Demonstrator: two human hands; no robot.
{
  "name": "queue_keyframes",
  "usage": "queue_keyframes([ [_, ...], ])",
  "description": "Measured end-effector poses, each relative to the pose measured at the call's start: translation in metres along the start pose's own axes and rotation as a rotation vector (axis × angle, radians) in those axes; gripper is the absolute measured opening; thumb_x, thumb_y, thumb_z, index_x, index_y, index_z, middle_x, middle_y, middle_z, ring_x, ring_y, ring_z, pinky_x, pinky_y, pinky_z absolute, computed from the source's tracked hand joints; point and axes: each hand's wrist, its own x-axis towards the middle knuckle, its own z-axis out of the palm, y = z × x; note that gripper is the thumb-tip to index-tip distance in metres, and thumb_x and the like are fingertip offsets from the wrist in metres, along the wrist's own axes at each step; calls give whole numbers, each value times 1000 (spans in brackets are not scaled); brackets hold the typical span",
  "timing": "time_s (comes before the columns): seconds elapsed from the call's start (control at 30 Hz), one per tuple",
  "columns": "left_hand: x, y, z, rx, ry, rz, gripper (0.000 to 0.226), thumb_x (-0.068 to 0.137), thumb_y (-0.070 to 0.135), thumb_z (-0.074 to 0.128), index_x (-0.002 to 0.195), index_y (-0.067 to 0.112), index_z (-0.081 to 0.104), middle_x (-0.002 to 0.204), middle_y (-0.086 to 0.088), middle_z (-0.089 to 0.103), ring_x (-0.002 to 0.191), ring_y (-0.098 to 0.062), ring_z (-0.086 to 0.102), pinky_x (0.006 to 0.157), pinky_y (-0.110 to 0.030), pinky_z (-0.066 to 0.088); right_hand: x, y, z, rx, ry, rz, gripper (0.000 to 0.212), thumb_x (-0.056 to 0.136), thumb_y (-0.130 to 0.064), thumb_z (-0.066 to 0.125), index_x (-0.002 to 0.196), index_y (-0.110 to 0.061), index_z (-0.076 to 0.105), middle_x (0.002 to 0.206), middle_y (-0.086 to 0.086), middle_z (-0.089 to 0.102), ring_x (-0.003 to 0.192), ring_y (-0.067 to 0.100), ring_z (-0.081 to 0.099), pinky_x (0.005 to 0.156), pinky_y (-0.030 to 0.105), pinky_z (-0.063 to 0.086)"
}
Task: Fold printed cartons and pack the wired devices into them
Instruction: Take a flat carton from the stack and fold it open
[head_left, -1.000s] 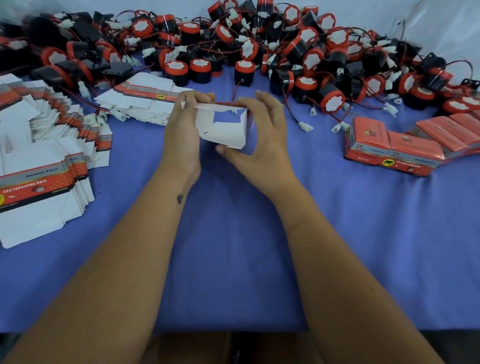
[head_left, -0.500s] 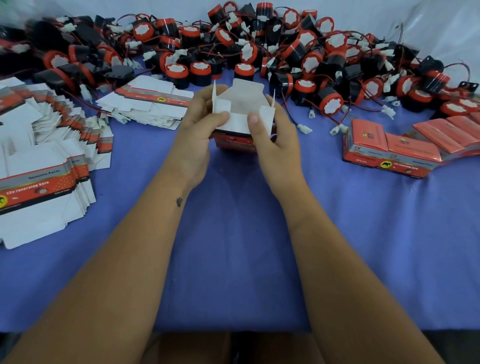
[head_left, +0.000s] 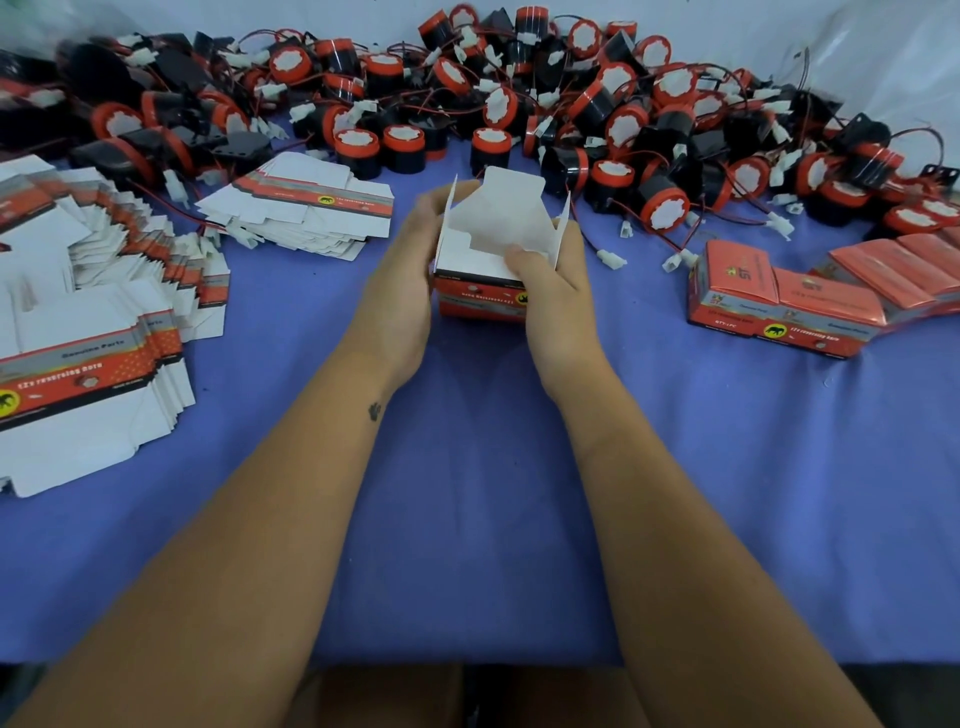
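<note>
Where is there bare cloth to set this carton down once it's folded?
Bare blue cloth lies near you between your forearms, and right of them in front of the packed boxes. A smaller patch sits between the carton and the flat carton stacks. The far edge is crowded with wired devices.

- Both forearms are bare from the bottom edge of the view to the wrists; no sleeve shows on either.
- The left hand (head_left: 400, 291) wears no glove, ring or band.
- The right hand (head_left: 558, 301) is likewise bare, its thumbnail short and unpainted.
- A small dark mark (head_left: 374, 411), like a tattoo, sits on the left forearm just below the wrist.
</note>
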Motion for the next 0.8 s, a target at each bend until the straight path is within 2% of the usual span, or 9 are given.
queue_keyframes([
  [0.07,-2,-1,1,171,-8,55,30,104,36,38,128,31,55,126,6,64,110,-4,63,83,-19,50,0,0,0,5,-19,4,17,95,-8,49,101,-24,52,100,-1,60,82,5,58,70,20,52],
  [0.17,-1,-3,-1,264,-33,70,28,105,22,40,129,31,50,125,10,59,98,8,59,78,-11,47,-1,2,-1,43,-85,9,12,97,-18,50,107,-24,53,104,-1,62,89,5,62,76,22,54],
  [0.2,-1,-3,-1,277,-28,67,28,105,20,39,129,30,49,124,10,59,96,9,59,76,-10,47,-1,2,-1,88,-118,20,14,99,-27,48,111,-24,54,107,-2,64,93,6,63,80,24,55],
  [0.3,0,-4,0,271,19,66,27,106,19,36,126,31,49,121,11,61,96,9,59,76,-11,47,0,3,-3,223,-152,65,43,105,-43,28,127,-18,56,116,-1,68,108,12,64,92,29,53],
  [0.4,0,-4,0,259,54,73,27,106,18,36,124,31,51,118,11,62,94,9,59,75,-11,47,1,3,-2,146,-134,76,40,105,-40,31,131,-22,56,128,2,65,121,19,59,106,42,45],
  [0.43,0,-4,0,258,60,73,27,106,18,36,124,29,52,118,11,62,93,9,59,74,-11,47,2,4,-2,113,-142,68,35,104,-39,35,128,-27,57,128,0,64,121,17,58,107,43,45],
  [0.57,1,-2,1,250,88,60,27,105,17,36,121,30,54,115,11,62,90,9,59,72,-11,47,3,4,-3,29,-181,39,25,93,-39,43,113,-41,58,112,-11,67,104,6,63,93,32,51],
  [0.67,1,-1,2,247,108,59,29,105,17,35,111,39,54,111,15,63,87,10,59,70,-10,46,4,4,-3,23,-209,16,25,94,-36,42,115,-40,56,112,-12,65,103,5,61,93,32,51],
  [0.8,1,0,1,233,114,64,30,104,15,35,110,36,55,105,19,64,85,10,59,69,-11,47,4,5,-4,56,-249,-10,31,96,-24,41,126,-30,49,113,-9,63,99,6,61,89,31,52],
])
